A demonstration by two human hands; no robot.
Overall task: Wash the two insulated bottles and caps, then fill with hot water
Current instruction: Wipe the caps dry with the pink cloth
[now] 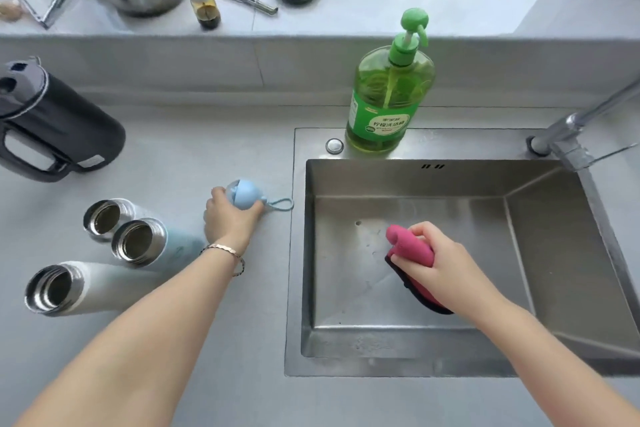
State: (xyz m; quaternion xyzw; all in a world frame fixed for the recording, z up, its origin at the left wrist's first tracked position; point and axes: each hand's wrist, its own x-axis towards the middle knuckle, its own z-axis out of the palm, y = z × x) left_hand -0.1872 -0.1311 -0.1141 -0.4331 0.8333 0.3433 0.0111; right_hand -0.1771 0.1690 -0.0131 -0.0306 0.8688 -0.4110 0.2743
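Fingers [255, 211] of the left hand [228, 224] are curling round a blue cap [244, 194] that is sitting on the tabletop [207, 149], its cord loop [281, 204] trailing away from the fingertips toward the sink [415, 180]. Fingers [419, 229] of the right hand [434, 255] are closing on a pink cloth [412, 246], pressing it against the sink floor. Just behind the left wrist, a pale blue bottle [140, 243], a white bottle [59, 288] and a third bottle [104, 217] are standing uncapped, their mouths tilting toward the camera.

The risks, as I judge them: the left forearm is passing close to the pale blue bottle, so a careless pull back could be knocking it over and into its neighbours. The cord loop could be snagging on the sink edge as the cap is carried across. A soapy cap may also be slipping out of the fingers.

The tabletop is a grey matt slab, and the sink is brushed steel with a few drops on its floor. Beyond the right fingers a green detergent bottle [389, 104] is standing on the sink rim; a tap [571, 135] is reaching in further right. Far beyond the left fingers a black kettle [59, 125] is resting.
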